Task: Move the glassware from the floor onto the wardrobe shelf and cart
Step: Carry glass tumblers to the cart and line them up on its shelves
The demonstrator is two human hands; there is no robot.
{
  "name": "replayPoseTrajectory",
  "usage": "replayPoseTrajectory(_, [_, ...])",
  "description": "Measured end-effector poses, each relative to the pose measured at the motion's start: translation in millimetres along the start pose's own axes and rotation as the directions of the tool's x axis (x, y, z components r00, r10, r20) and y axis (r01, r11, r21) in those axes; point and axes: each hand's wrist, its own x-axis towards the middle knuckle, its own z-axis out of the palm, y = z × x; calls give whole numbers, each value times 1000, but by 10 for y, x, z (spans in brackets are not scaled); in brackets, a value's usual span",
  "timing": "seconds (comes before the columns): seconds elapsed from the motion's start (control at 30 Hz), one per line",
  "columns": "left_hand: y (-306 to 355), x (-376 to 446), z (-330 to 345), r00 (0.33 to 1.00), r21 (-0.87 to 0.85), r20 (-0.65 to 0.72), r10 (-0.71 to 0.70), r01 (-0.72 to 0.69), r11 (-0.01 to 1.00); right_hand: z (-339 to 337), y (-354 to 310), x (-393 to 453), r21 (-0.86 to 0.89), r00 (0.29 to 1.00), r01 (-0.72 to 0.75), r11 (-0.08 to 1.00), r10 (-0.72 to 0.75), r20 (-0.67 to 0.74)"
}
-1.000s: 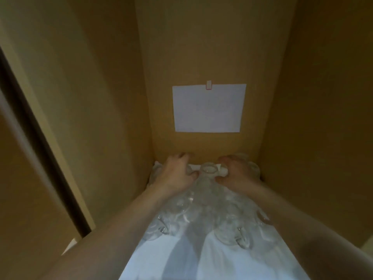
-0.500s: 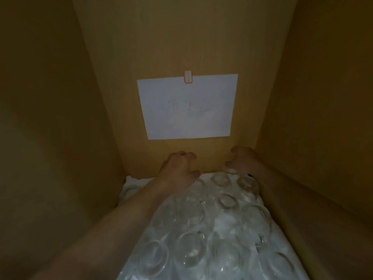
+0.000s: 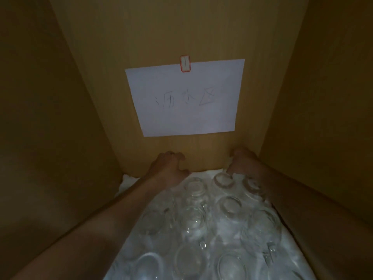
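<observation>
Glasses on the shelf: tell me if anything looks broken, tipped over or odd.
Nothing stands out. The glasses sit in close rows on the white liner, none visibly cracked or toppled, though the light is dim. The paper sign hangs slightly askew on the back panel.

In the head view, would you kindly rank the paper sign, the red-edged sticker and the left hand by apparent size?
1. paper sign, by far the largest
2. left hand
3. red-edged sticker, the smallest

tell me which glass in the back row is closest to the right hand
The middle back-row glass: the right hand has its fingertips at its rim, while the other back-row glasses sit clear of them.
</observation>
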Motion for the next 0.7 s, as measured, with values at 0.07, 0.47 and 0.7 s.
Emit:
replayPoseTrajectory(0.07, [-42, -36, -96, 1000, -5, -13, -25, 25, 1000, -77, -69, -38, -35, 1000, 12, 999, -12, 6])
replayPoseTrajectory(0.47, [-440, -489, -725, 942, -16, -205, -267, 270, 963, -601, -977, -713, 262, 896, 379, 888, -282, -342])
replayPoseTrajectory(0.7, [-845, -506, -469, 894, 97, 58, -444, 438, 894, -166, -1399, -760, 715, 936, 341, 611, -151, -318])
